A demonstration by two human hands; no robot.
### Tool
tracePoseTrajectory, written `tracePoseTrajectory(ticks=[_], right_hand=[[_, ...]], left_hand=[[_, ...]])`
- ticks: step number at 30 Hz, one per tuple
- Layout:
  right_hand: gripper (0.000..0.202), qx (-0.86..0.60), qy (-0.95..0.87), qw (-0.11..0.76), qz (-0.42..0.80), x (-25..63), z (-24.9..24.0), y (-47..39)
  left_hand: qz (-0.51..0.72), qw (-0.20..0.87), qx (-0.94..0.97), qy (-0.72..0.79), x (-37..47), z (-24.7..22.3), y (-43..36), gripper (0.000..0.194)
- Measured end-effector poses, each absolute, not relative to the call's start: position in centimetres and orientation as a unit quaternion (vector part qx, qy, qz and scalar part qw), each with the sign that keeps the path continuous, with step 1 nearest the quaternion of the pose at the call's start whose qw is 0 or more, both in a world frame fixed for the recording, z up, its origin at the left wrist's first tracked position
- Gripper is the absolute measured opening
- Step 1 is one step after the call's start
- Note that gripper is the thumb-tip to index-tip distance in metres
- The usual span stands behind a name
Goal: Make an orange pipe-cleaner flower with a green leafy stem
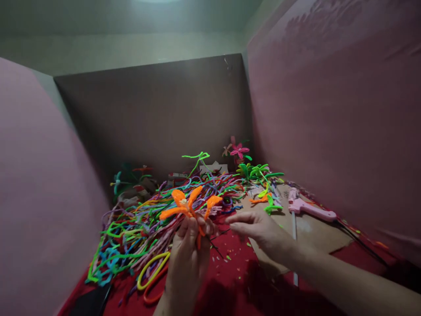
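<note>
My left hand (190,250) is closed round the base of an orange pipe-cleaner flower (177,213), held upright over the red cloth. Its petals spread above my fingertips, with a small pale centre among them. One orange petal (213,202) stands a little apart on the right side. Thin dark stems (216,249) stick out below the fingers toward the right. Just to the right, my right hand (259,230) has thumb and forefinger drawn together, pointing at the flower but apart from its petals. Whatever lies between those fingertips is too small to make out.
A big heap of coloured pipe cleaners (144,232) spreads behind and left. On the right, a pink glue gun (309,208) lies on a cardboard sheet (315,232), its cord trailing right. Finished flowers (239,150) stand at the back. A dark flat object (90,300) lies front left.
</note>
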State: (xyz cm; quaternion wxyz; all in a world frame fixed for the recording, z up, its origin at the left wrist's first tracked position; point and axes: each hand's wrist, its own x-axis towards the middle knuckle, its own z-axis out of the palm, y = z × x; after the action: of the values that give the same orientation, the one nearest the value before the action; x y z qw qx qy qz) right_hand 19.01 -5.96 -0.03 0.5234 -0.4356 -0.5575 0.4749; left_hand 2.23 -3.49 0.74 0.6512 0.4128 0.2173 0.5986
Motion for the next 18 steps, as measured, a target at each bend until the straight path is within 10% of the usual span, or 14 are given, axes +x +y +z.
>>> tracePoseTrajectory(ticks=[6, 18], right_hand=[[0.017, -0.238, -0.443, 0.586, 0.635, 14.6, 0.6, -4.7], [0.012, -0.292, -0.456, 0.656, 0.526, 16.2, 2.2, -5.2]], left_hand=[[0.603, 0.673, 0.351, 0.244, 2.6, 0.2, -3.4, 0.022], [0.605, 0.622, 0.428, 0.253, 2.7, -0.3, -3.0, 0.014]])
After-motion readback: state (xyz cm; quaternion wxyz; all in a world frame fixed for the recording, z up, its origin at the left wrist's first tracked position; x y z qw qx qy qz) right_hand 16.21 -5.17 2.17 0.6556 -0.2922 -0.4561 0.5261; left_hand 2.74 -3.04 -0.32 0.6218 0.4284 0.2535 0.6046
